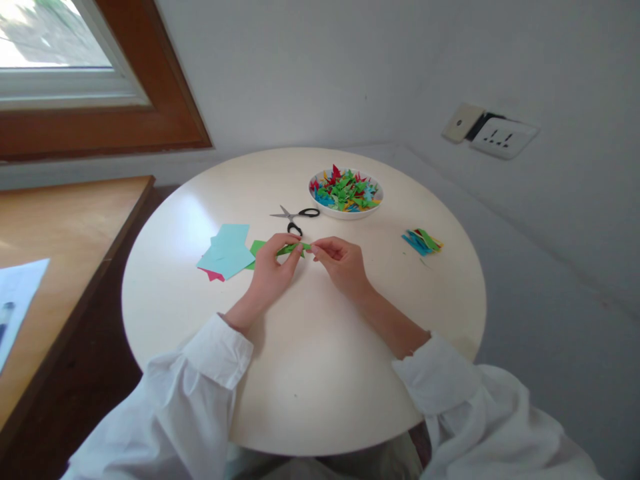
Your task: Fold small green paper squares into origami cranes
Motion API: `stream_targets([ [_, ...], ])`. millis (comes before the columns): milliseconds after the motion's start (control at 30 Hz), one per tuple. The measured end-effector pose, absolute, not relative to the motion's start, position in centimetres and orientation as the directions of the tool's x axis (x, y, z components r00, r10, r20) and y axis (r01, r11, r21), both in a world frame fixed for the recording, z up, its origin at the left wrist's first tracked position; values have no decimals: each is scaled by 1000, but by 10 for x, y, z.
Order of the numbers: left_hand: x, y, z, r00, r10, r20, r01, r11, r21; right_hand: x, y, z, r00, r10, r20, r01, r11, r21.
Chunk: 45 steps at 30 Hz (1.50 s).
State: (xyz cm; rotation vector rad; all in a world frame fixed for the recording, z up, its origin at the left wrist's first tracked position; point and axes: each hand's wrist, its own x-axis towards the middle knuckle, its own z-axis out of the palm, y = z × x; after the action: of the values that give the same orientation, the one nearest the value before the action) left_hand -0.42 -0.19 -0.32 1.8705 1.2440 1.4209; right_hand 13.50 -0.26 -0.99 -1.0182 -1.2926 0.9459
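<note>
My left hand and my right hand meet just above the middle of a round cream table. Both pinch a small folded green paper piece held between their fingertips. The left fingers curl round its left part, the right thumb and forefinger press its right tip. Just left of my hands lies a loose stack of paper sheets, light blue on top with green and pink edges showing. Black-handled scissors lie behind my hands, blades pointing left.
A white bowl full of several small folded paper shapes in red, green, blue and yellow stands at the back. A small pile of coloured paper strips lies at the right. A wooden desk stands left; wall sockets are at right.
</note>
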Motion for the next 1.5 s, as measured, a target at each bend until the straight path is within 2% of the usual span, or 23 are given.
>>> stream_targets([
  [367,-3,-2,-1,19,892,452,426,-416,803,134,-3,-10,32,962,270,-14,270,-963],
  [800,-3,-3,2,57,914,401,426,-386,818,135,-4,-6,28,978,208,22,208,-978],
  [1067,-3,-4,2,75,905,418,394,-412,821,134,-3,-8,35,980,197,-23,198,-980],
  [1300,-2,-3,1,78,886,457,442,-441,781,135,-2,-12,40,976,216,-42,218,-975],
  [1500,0,-5,1,100,866,490,595,-447,668,136,-2,-15,23,956,292,33,291,-956],
])
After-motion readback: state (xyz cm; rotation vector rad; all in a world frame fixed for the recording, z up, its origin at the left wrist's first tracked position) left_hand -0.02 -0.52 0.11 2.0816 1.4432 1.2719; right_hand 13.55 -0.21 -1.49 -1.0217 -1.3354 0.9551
